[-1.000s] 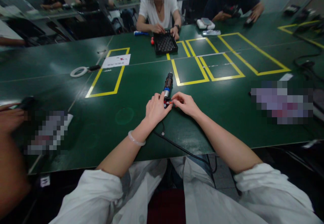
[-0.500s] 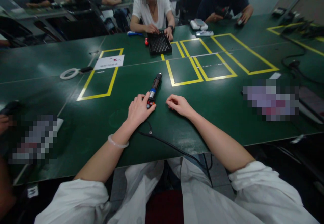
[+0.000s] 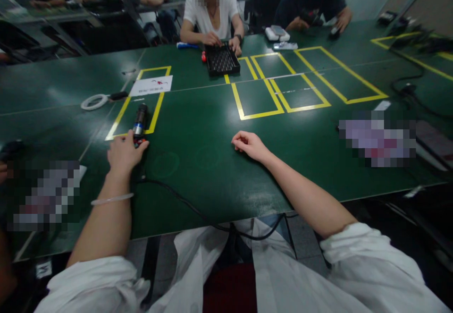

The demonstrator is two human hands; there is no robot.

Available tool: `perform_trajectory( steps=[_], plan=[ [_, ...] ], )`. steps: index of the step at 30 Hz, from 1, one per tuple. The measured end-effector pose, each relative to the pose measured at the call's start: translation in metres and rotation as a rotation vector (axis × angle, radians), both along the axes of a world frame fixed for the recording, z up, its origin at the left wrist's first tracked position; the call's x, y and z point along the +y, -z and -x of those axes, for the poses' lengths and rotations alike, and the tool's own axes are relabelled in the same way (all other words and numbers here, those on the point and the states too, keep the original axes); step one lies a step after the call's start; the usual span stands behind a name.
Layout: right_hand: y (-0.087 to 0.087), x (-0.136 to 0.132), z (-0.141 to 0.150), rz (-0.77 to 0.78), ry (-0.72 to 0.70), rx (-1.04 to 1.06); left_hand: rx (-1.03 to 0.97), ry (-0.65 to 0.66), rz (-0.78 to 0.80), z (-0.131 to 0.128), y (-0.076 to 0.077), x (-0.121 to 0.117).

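On the left side of the table, my left hand (image 3: 123, 155) is closed over the rear end of a corded electric screwdriver (image 3: 140, 120). Its dark barrel with a blue band points away from me, within the left yellow outline. Part of its rear, with red bits showing, is covered by my fingers. From it a black cord (image 3: 170, 189) runs across the table and over the front edge. My right hand (image 3: 249, 145) rests on the green tabletop right of the middle, fingers curled in, with nothing visible in them.
Yellow tape outlines (image 3: 258, 116) mark the green table (image 3: 198, 181). A white printed sheet (image 3: 151, 85) and a white ring (image 3: 94, 102) lie at left. Opposite, a person handles a black tray (image 3: 222, 60); another person sits to the right. Blurred-out items lie at both sides.
My left hand has moved left with the electric screwdriver, from the middle to the left yellow outline. The cord has followed. My right hand stays in place.
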State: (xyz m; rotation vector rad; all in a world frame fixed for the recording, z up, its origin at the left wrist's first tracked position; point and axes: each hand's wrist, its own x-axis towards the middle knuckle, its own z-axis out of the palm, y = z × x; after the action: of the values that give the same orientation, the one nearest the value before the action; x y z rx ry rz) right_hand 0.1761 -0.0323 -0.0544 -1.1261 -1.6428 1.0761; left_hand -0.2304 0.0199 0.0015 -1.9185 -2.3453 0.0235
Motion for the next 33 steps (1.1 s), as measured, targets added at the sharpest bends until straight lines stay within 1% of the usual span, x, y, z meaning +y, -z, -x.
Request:
perform_trajectory(
  steps=[3, 5, 8, 11, 15, 18, 21, 27, 33],
  plan=[
    [0.0, 0.002, 0.002, 0.019, -0.009, 0.021, 0.014, -0.127, 0.022, 0.021, 0.0, 0.008],
    [0.0, 0.002, 0.003, 0.028, -0.02, 0.028, 0.01, -0.171, 0.028, 0.028, 0.001, 0.012],
    [0.0, 0.002, 0.004, 0.042, -0.033, 0.029, 0.007, -0.209, 0.026, 0.032, 0.0, 0.014],
    [-0.003, 0.002, 0.003, 0.067, -0.062, 0.037, -0.009, -0.2, 0.041, 0.029, -0.002, 0.012],
    [-0.009, 0.0, -0.002, 0.109, -0.149, 0.067, -0.015, -0.217, 0.042, 0.028, -0.005, 0.011],
    [-0.012, -0.002, -0.007, 0.126, -0.175, 0.088, -0.012, -0.191, 0.036, 0.03, -0.004, 0.012],
    [-0.013, -0.005, -0.008, 0.11, -0.17, 0.102, -0.01, -0.186, 0.008, 0.032, 0.0, 0.013],
    [-0.009, -0.008, -0.007, 0.088, -0.137, 0.15, -0.037, -0.215, -0.131, 0.03, 0.008, 0.012],
    [-0.009, -0.008, -0.009, 0.125, -0.122, 0.216, 0.019, -0.116, -0.13, 0.032, 0.01, 0.012]
  ],
)
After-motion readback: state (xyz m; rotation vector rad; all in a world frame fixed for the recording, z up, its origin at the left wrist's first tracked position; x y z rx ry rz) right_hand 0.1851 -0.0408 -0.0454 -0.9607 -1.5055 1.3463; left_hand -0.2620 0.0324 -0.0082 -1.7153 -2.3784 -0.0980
